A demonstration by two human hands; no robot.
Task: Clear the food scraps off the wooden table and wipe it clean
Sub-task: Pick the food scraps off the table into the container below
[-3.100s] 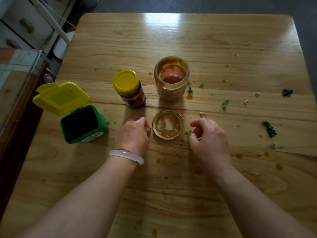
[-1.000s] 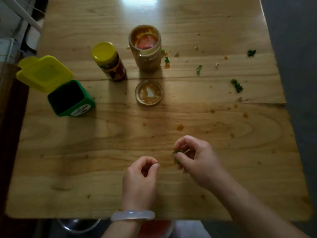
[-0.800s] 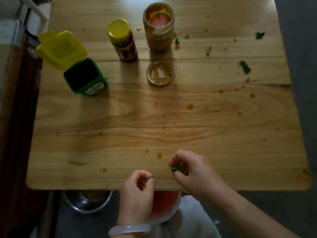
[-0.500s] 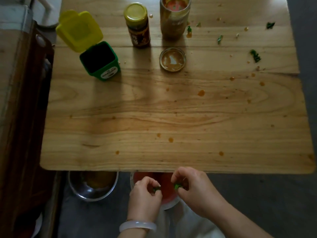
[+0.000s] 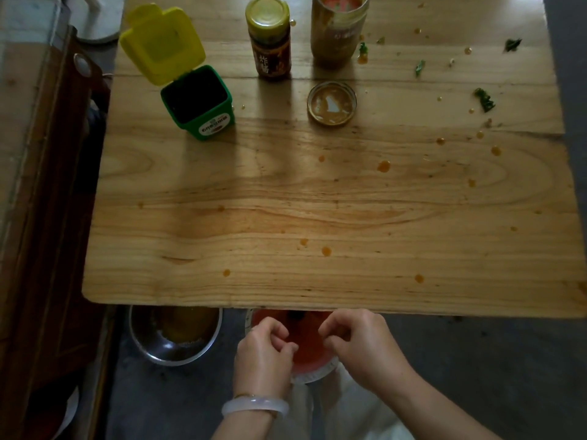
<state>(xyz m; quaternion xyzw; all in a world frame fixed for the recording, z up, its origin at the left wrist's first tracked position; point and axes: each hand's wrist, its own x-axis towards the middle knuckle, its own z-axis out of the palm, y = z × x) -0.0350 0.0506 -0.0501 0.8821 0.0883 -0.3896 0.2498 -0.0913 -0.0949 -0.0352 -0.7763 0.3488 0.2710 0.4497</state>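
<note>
The wooden table (image 5: pixel 317 217) carries orange sauce drops (image 5: pixel 383 166) and green leaf scraps (image 5: pixel 484 100) toward its far right. Both hands are below the near table edge, over a red bowl (image 5: pixel 309 355). My left hand (image 5: pixel 263 350), with a pale bangle on the wrist, has its fingers curled and thumb against the index tip. My right hand (image 5: pixel 362 344) is also curled, fingers pointing down. No scrap shows in either hand. Dark bits lie at the bowl's far side, under the table edge.
A small green bin (image 5: pixel 198 101) with its yellow lid up stands far left. Beside it stand a yellow-capped sauce jar (image 5: pixel 270 39), an open smeared jar (image 5: pixel 340 27) and its lid (image 5: pixel 332 103). A steel bowl (image 5: pixel 174 335) sits on the floor. A dark wooden cabinet (image 5: pixel 47 201) runs along the left.
Both hands carried green scraps from the table middle back over the near edge to the red bowl. The green bits seen in the fingers half a second ago no longer show.
</note>
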